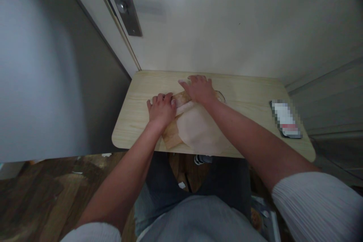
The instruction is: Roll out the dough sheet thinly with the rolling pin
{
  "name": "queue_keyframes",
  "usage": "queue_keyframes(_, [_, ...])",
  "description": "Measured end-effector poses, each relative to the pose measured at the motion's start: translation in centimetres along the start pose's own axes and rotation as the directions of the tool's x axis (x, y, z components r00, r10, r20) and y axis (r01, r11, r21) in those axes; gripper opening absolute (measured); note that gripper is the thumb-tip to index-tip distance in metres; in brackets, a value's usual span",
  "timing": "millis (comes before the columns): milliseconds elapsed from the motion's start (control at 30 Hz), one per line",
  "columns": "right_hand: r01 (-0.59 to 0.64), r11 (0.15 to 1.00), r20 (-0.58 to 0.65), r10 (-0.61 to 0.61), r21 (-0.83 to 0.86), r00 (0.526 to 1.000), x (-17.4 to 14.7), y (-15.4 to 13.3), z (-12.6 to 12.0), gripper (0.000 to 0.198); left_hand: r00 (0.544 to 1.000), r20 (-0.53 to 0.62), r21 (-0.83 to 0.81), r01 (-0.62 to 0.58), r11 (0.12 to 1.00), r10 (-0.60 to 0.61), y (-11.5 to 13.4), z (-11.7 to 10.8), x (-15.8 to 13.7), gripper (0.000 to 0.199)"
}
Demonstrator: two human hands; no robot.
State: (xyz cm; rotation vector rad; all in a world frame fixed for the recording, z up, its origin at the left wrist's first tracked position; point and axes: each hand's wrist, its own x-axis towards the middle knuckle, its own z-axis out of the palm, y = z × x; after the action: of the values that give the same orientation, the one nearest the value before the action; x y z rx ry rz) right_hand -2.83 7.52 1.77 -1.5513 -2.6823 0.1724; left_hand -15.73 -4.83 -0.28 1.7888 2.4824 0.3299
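Left side of the wooden tabletop (126, 132) bare; left hand (161, 111) lies palm down, fingers fanned, on the left end of a brown roll-like piece (181, 98), perhaps a wooden pin. Flat brown piece (171, 136) juts out just to the near side. The roll sits mid-table, toward the far side, under and between the hands. Handling, as I judge it: keep both palms level, press evenly, let neither end lead, and keep fingertips clear of the sheet. Roll's long axis runs slantwise, near left to far right; both ends covered, so cannot tell which end is which. Pale, round-edged sheet (195, 128) spreads from it to the table's near edge. Right hand (200, 90) spread over the roll's right part, thumb apart. Thin loop (224, 96) just beyond, attachment hidden. Far along to the right, well apart: a pixelated phone (285, 119).
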Motion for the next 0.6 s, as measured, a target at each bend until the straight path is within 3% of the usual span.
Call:
queue_keyframes(300, [-0.077, 0.991, -0.204, 0.098, 0.107, 0.974, 2.9, -0.4, 1.6, 0.082, 1.000, -0.004, -0.007, 0.010, 1.000, -0.010, -0.5, -0.2, 1.0, 0.047])
queue_keyframes(600, [-0.086, 0.989, -0.205, 0.109, 0.116, 0.973, 3.0, -0.2, 1.9, 0.083, 1.000, -0.026, -0.014, 0.000, 1.000, 0.000, -0.2, -0.3, 0.6, 0.046])
